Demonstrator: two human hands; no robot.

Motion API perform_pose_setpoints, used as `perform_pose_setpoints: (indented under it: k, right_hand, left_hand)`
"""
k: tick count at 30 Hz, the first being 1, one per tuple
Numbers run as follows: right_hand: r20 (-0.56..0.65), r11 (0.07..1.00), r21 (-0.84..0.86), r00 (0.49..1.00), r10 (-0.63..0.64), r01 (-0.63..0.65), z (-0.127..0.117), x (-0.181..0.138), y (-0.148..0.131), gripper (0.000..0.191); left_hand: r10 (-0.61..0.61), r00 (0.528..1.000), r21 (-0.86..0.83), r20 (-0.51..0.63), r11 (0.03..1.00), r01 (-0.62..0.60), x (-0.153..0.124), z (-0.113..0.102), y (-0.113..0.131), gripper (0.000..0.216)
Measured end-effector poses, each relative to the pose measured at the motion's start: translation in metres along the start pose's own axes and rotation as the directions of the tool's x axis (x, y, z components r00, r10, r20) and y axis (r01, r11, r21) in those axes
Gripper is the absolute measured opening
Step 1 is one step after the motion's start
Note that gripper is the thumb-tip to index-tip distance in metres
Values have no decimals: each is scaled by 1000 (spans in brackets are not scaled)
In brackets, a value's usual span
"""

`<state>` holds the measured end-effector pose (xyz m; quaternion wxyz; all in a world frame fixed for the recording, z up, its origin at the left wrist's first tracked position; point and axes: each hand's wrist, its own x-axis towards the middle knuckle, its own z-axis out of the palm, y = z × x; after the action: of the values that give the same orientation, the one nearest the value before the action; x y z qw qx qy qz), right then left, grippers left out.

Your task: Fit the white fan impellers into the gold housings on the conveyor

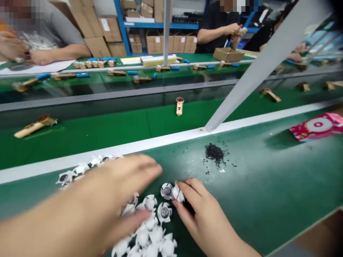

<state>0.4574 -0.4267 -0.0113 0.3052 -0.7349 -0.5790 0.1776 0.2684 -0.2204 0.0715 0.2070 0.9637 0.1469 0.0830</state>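
Note:
My left hand [112, 194] reaches in from the left, blurred by motion, fingers stretched flat over a heap of several small white fan blades [151, 232] on the green bench. My right hand [198, 214] comes in from the bottom right, its fingertips pinching one white fan blade [171, 191] at the top of the heap. More white fan blades [77, 169] lie behind my left hand, near the white strip.
A small pile of black screws [214, 152] lies right of centre. A red and white packet [317, 126] rests at the far right. Tan handheld housings [179, 106] ride the green conveyor beyond a slanted grey post [257, 67]. Other people work across the belt.

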Motion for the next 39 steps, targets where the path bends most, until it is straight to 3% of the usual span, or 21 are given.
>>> perform_pose_setpoints:
  k: [1,3,5,8,11,16,28,37,39]
  right_hand:
    - [41,998,34,998,-46,44,-3,6,3,26]
    - [108,990,68,986,-131,124,-8,14,14,25]
    - [142,983,78,974,-178,168,-11,15,28,26]
    - [175,978,101,964,-200,184,-18,9,47,22]
    - [210,971,134,952,-223,197,-26,2,58,20]
    - [203,952,178,938,-282,248,-33,-1,65,13]
    - [205,929,266,927,-313,255,-36,11,66,16]
    - [294,915,376,919,-264,143,-41,11,67,16]
    - [305,910,393,916,-260,128,-40,9,67,17]
  left_hand:
    - [85,993,9,87,996,-86,6,20,27,67]
    - [85,986,4,140,996,-86,20,56,60,60]
    - [-8,984,-52,178,999,17,32,79,69,50]
    - [-123,959,-169,254,971,169,38,94,68,25]
    - [-160,944,-218,288,949,227,36,96,74,17]
    - [-197,945,-232,261,937,260,30,101,87,23]
    - [-248,935,-464,253,817,342,33,93,81,20]
    - [-232,933,-540,276,765,351,37,82,84,17]
    - [-232,944,-539,234,778,325,37,80,87,17]
